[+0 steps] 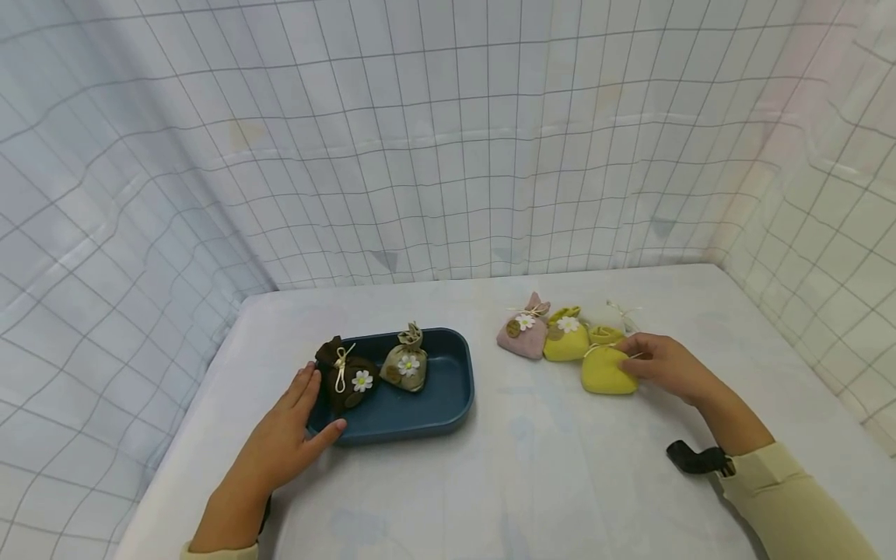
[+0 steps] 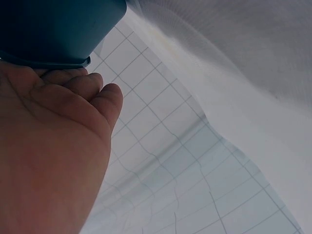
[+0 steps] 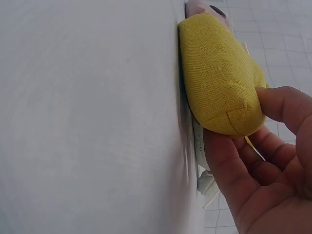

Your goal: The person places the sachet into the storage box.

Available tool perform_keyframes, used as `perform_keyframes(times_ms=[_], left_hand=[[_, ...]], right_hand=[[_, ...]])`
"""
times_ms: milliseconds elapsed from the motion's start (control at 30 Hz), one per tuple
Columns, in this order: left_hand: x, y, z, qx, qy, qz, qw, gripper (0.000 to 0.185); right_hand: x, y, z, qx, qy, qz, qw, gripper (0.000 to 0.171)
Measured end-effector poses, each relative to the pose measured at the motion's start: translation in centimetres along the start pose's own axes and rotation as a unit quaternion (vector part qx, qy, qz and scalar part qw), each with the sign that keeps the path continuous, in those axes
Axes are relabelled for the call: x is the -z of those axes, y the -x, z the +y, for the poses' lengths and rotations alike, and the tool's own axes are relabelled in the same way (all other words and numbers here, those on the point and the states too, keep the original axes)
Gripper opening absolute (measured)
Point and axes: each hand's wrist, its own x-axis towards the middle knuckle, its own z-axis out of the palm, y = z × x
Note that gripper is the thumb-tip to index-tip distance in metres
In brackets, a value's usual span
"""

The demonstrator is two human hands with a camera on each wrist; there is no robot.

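Tray (image 1: 448, 404), dark blue and smooth with rounded corners, sat on the left of the white bench (image 1: 532, 482), pinned at its near left corner by the left hand (image 1: 294, 435), fingers straight and flat, thumb along the near rim, gripping nothing; likely steadied that way against sliding. Inside, at the far left end: brown pouch (image 1: 348, 379) and tan pouch (image 1: 406, 364), both soft woven cloth, plump, tied at the neck with cord, each with a white daisy. On the right of the bench, well apart from the tray: yellow pouch (image 1: 606, 370), coarse-woven and rounded, still resting on the bench, pinched at its right end between thumb and curled fingers (image 3: 273, 151) of the right hand (image 1: 668, 365). Just beyond it, in a close row, pink pouch (image 1: 523, 334), second yellow pouch (image 1: 565, 336) and white pouch (image 1: 607, 314), partly hidden. Behind, checked white curtain (image 1: 448, 155), hung in loose folds.
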Motion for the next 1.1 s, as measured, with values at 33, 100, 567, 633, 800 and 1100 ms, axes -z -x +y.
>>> perform_keyframes(times_ms=[33, 100, 567, 633, 800, 1100], left_hand=[[0.0, 0.0, 0.0, 0.001, 0.0, -0.001, 1.0, 0.092], [0.1, 0.1, 0.0, 0.001, 0.002, -0.002, 1.0, 0.092], [0.4, 0.0, 0.3, 0.005, 0.002, -0.007, 1.0, 0.093], [0.3, 0.0, 0.3, 0.006, 0.003, -0.005, 1.0, 0.093], [0.4, 0.1, 0.4, 0.006, 0.007, -0.002, 1.0, 0.092], [0.5, 0.0, 0.4, 0.005, 0.007, -0.006, 0.9999, 0.092]], right_hand=[[0.0, 0.0, 0.0, 0.001, 0.003, 0.002, 1.0, 0.033], [0.0, 0.0, -0.2, 0.003, 0.008, 0.005, 1.0, 0.033], [0.2, 0.0, -1.3, 0.037, 0.041, 0.016, 0.998, 0.027], [0.2, 0.0, -1.6, 0.038, 0.045, 0.018, 0.998, 0.028], [0.4, 0.0, -2.2, 0.034, 0.051, 0.022, 0.998, 0.028], [0.7, 0.1, -3.4, 0.033, 0.058, 0.026, 0.997, 0.029]])
